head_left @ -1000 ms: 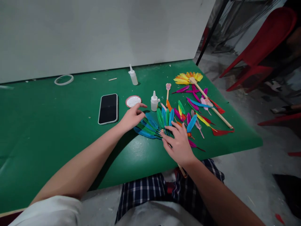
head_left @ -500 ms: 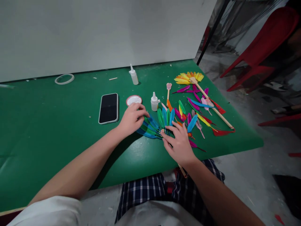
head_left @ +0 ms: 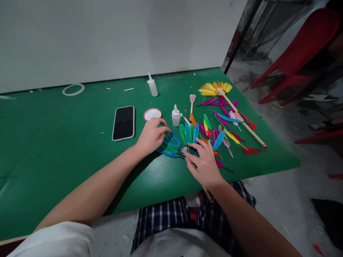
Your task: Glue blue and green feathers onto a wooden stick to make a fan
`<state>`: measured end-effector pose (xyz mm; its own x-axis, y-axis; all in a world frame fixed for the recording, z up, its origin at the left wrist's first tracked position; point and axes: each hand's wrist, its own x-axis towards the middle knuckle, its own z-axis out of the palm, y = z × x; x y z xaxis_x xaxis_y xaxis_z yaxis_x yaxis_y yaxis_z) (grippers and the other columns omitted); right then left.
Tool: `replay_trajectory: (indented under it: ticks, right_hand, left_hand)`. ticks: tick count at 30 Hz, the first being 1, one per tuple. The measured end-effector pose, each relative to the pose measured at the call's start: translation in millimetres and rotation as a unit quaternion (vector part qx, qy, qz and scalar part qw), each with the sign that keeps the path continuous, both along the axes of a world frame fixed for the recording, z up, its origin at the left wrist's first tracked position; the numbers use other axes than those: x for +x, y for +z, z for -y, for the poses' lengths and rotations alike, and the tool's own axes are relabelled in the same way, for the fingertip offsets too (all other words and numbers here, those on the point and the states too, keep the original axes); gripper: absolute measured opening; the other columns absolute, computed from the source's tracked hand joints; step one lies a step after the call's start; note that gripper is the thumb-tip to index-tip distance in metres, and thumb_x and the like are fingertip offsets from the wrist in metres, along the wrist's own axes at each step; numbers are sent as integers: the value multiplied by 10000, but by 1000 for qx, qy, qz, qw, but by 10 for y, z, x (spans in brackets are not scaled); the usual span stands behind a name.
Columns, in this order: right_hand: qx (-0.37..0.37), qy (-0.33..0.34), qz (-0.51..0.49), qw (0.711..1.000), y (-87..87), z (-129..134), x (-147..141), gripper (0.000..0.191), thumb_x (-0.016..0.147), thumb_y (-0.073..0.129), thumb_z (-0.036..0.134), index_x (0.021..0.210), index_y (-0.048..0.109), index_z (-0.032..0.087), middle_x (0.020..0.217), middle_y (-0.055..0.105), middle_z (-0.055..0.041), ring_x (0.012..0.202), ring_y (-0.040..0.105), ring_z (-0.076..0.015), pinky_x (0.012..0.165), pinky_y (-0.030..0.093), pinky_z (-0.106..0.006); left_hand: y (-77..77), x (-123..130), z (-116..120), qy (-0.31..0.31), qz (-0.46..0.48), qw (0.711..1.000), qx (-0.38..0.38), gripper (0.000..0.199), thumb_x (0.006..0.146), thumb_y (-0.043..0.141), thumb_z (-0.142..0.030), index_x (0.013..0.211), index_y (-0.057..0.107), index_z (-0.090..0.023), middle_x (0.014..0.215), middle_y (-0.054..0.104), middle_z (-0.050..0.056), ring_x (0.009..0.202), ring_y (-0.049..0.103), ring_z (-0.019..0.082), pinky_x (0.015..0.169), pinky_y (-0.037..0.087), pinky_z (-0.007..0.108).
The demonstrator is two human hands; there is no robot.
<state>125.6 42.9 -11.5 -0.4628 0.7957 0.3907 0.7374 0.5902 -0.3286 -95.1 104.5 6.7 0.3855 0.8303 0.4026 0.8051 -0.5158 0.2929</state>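
A fan of blue and green feathers (head_left: 183,132) lies before me, its feathers spread to the left and upward from a small hub. My left hand (head_left: 152,135) is closed in a pinch at the tip of a blue feather (head_left: 174,139) on the fan's left side. Over the hub, my right hand (head_left: 205,164) holds the fan against the table, fingertips on the feather bases. The fan's wooden handle (head_left: 208,194) runs out from beneath this hand past the table's front edge. My right palm hides the handle's upper part.
Close behind the fan are a white glue bottle (head_left: 176,117) and a round white lid (head_left: 152,114). Another glue bottle (head_left: 152,87), a phone (head_left: 123,123) and a tape ring (head_left: 73,90) lie farther off. Loose coloured feathers (head_left: 219,140) and a yellow feather fan (head_left: 215,89) are right.
My left hand shifts very slightly at the feather's tip. My right hand and the fan stay in place.
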Motion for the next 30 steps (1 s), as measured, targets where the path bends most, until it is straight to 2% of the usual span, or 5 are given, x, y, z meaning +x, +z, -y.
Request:
replay_trajectory:
  ticks: [5,9,18,25,30]
  right_hand:
    - [6,2,-5,1000,-5,0,-1,249,796,464,221,975,634,258,1066,569,-53,1176,368,-254,1013,189,-561]
    - [10,1,-7,1000,-8,-4,-3,250,793,468,217,978,631,259,1070,568,-51,1180,365,-252,1017,184,-562]
    - [13,4,-9,1000,-14,-9,-1,253,792,469,216,982,627,266,1064,567,-52,1179,364,-253,1006,193,-573]
    - [6,5,-3,1000,-9,-3,2,255,792,470,220,987,629,262,1069,565,-58,1176,366,-257,1008,189,-568]
    - [7,6,-1,1000,-11,-8,6,256,787,479,220,991,627,266,1064,565,-57,1173,369,-255,1008,192,-567]
  left_hand:
    - [-12,49,-17,93,125,982,-105,246,808,422,-234,1022,527,-173,860,584,37,808,525,161,742,398,298]
    - [-61,80,-50,94,209,950,-210,325,773,504,-341,1063,483,-196,745,591,-3,637,519,120,620,392,246]
    - [-117,53,-112,113,304,924,-205,310,764,509,-290,1056,492,-189,658,585,-9,631,550,118,625,409,241]
    - [-47,30,-134,97,527,811,-233,368,820,386,-469,1010,487,-169,927,632,88,886,600,178,787,450,326]
    - [-23,99,-65,41,553,776,-300,596,800,228,-618,1121,441,-163,1027,618,122,1010,560,209,854,422,369]
